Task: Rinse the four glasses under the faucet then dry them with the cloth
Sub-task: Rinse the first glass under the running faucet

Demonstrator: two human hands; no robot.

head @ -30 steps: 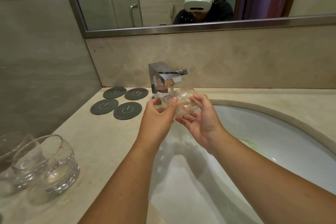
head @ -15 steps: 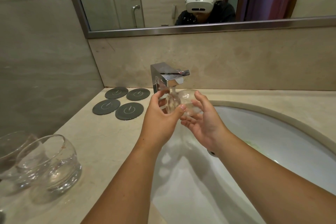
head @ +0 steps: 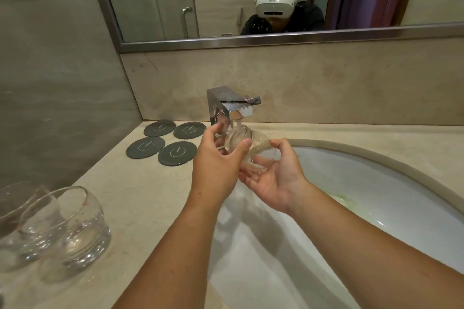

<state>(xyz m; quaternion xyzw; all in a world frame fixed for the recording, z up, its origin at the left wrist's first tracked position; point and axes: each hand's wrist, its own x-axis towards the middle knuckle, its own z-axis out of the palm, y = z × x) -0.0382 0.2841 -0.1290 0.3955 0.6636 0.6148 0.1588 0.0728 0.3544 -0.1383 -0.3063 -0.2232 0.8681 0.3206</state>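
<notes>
Two glasses (head: 65, 231) stand at the near left of the worktop (head: 140, 208), upright and touching. The left one is cut off by the frame edge. Both are clear, round-bodied and thick-based.

To their right, both forearms reach from the near edge out over the white sink (head: 376, 208), which is set into the worktop and fills the right side.

Above the sink's far left rim the hands meet on a third, held glass (head: 253, 144). It lies tilted on its side, with its mouth towards the right. The left hand (head: 216, 165) grips it from the left: the thumb presses on its near side and the fingers curl round the far side. The right hand (head: 278, 183) is palm up beneath it, the fingers cupping its underside and the thumb hooked over its right edge. So both hands are clamped on this one glass, close together and almost touching.

The held glass sits directly under the spout of the square chrome faucet (head: 231, 108). A stream of water (head: 238, 125) falls onto its upper side.

Four dark round coasters (head: 162, 143) lie flat in a cluster left of the faucet, near the corner of the wall.

Beyond them, above the stone backsplash, hangs a metal-framed mirror (head: 276, 41). It reflects a person in a dark top wearing a white headset.
</notes>
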